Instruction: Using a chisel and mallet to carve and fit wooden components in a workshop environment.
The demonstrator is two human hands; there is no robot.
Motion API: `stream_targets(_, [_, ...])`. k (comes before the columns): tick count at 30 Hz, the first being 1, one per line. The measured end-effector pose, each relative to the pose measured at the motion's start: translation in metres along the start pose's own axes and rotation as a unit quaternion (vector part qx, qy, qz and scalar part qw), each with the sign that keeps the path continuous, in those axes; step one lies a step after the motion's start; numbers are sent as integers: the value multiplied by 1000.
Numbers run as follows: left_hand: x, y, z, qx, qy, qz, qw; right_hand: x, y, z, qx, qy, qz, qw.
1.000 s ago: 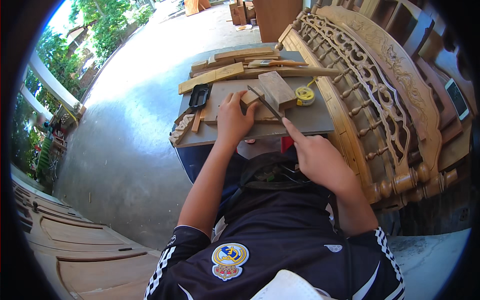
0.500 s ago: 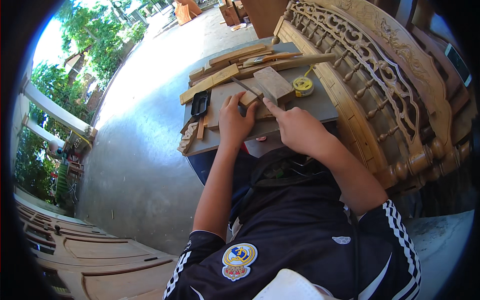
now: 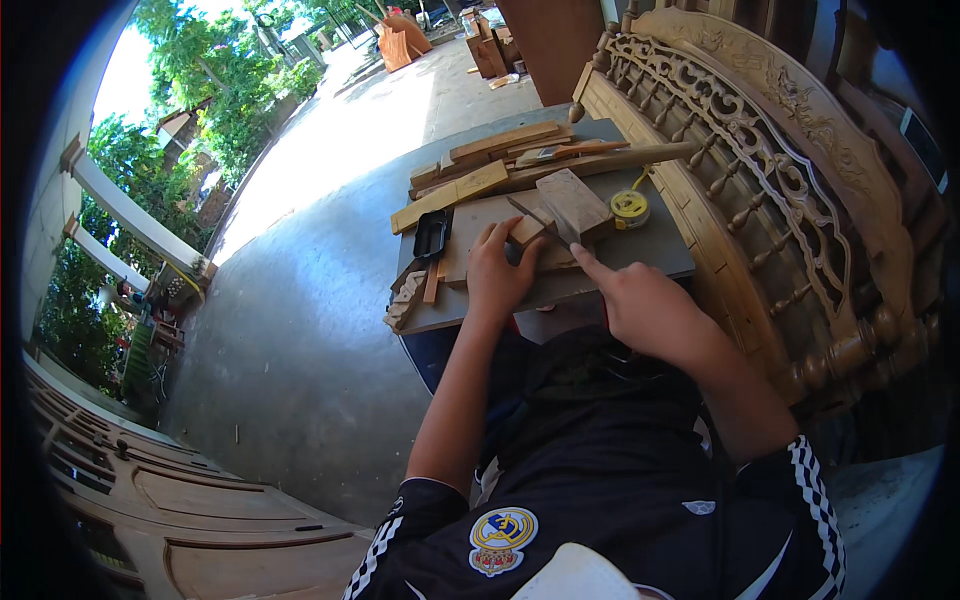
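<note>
Pinching a wood block [image 3: 526, 232], the left hand [image 3: 499, 275] sits mid-frame. Right hand [image 3: 645, 303] grips a thin tool [image 3: 538, 219], perhaps a file.

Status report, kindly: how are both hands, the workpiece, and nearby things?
Left hand holding small wooden block. Right hand on thin dark tool, at that block. Larger wooden block close by.

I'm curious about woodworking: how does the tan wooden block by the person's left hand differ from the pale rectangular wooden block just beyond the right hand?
The pale block is clearly larger than the tan block. The left hand grips the tan block, while no hand grips the pale block. Both are wooden.
</note>
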State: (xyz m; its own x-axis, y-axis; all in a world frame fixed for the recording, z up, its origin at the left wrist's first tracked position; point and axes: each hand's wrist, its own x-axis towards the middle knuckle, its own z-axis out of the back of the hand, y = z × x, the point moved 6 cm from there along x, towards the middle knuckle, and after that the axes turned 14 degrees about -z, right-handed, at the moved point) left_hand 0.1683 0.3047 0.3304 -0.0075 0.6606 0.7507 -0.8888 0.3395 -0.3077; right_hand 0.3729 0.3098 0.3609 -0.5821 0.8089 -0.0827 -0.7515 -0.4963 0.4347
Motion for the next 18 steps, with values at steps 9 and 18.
stream_targets(9, [-9,9,8,43,-37,14,998,-7,-7,-10,15,12,20,1000])
stream_targets(18, [-7,-1,1,-35,-5,9,999,-15,-4,2,-1,-49,28,998])
